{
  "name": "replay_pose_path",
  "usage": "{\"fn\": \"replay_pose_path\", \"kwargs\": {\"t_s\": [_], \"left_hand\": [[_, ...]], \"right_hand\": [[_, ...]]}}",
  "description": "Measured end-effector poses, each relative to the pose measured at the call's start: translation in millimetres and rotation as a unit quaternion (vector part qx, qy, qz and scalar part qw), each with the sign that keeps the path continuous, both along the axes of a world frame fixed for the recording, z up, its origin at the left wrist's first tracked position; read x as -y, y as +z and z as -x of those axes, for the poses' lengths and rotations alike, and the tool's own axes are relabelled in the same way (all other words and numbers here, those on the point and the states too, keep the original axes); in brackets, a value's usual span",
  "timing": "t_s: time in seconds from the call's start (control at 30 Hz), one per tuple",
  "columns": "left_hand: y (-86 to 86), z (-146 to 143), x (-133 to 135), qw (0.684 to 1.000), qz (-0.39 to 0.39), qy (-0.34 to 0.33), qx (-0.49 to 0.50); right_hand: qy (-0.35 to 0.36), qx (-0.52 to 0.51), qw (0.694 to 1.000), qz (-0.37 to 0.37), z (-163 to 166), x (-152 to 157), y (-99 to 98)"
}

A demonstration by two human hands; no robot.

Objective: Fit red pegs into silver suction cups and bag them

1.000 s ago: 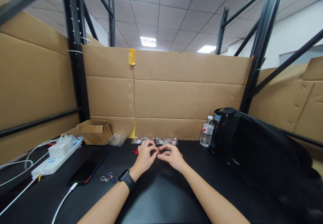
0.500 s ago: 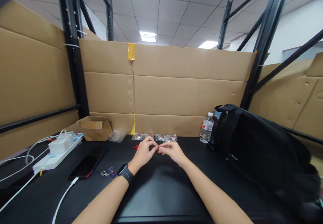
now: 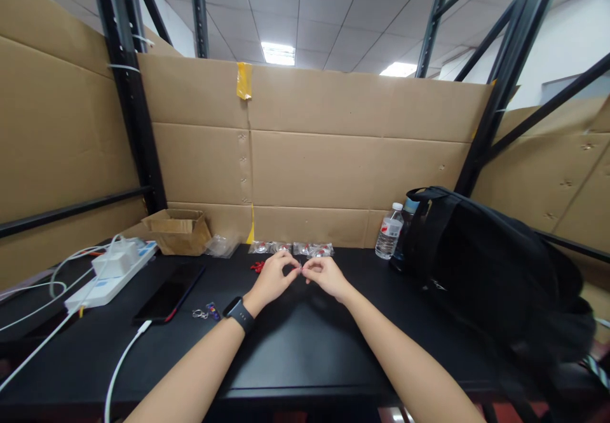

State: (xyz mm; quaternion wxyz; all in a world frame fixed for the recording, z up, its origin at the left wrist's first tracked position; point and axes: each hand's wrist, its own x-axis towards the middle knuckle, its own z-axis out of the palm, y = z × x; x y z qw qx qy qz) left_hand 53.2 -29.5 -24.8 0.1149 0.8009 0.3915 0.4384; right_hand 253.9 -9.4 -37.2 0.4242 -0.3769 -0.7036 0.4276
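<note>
My left hand (image 3: 274,278) and my right hand (image 3: 323,275) meet fingertip to fingertip above the black table (image 3: 305,353). Both pinch a tiny part between them, too small to name. A black watch (image 3: 239,314) sits on my left wrist. Small red pieces (image 3: 258,266) lie on the table just left of my left hand. Clear bags holding red parts (image 3: 312,249) lie in a row just beyond the hands, against the cardboard wall.
A black backpack (image 3: 490,264) fills the right side, with a water bottle (image 3: 388,239) beside it. On the left are a dark phone (image 3: 169,294), a white power strip (image 3: 112,272) with cables, a key ring (image 3: 204,312) and a small cardboard box (image 3: 176,230).
The view has tilted so the table and hands sit higher in frame. My hands stay together in a pinch, fingers slightly lifted off the table.
</note>
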Motion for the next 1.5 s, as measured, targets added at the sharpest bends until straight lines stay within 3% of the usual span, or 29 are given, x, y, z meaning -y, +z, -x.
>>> {"fn": "replay_pose_path", "kwargs": {"t_s": [0.13, 0.2, 0.37, 0.63, 0.73, 0.8, 0.9, 0.97, 1.1, 1.3, 1.5], "left_hand": [[-2.9, 1, -2, 1.0, 0.007, -0.007, 0.024], [-5.8, 1, -3, 0.999, 0.014, -0.027, -0.008], [-16.2, 3, -6, 0.99, 0.048, -0.037, -0.124], [-20.2, 6, -10, 0.979, 0.084, -0.027, -0.183], [-16.7, 19, -19, 0.984, 0.068, 0.014, -0.166], [-14.2, 34, -26, 0.982, 0.044, 0.081, -0.164], [-12.3, 61, -35, 0.956, 0.031, 0.212, -0.201], [-12.5, 74, -38, 0.939, 0.054, 0.256, -0.224], [-13.9, 82, -39, 0.933, 0.092, 0.259, -0.232], [-13.1, 74, -37, 0.941, 0.075, 0.254, -0.211], [-8.2, 66, -35, 0.959, 0.089, 0.219, -0.154]], "right_hand": [[-0.042, 0.081, 0.995, -0.04, -3, -2, -0.3], [-0.051, 0.113, 0.991, -0.059, -5, -3, -0.5], [-0.04, 0.133, 0.988, -0.067, -8, -2, 1.8], [-0.011, 0.213, 0.971, -0.113, -10, 1, 3.5], [-0.009, 0.228, 0.964, -0.138, -18, -3, 5.5], [-0.039, 0.24, 0.957, -0.16, -27, -7, 9.3], [-0.082, 0.27, 0.944, -0.169, -42, -12, 16.3], [-0.099, 0.285, 0.94, -0.157, -51, -15, 19.8], [-0.103, 0.304, 0.936, -0.142, -62, -19, 21.2], [-0.106, 0.355, 0.917, -0.15, -76, -30, 12.5], [-0.081, 0.403, 0.905, -0.105, -90, -39, 2.1]]}}
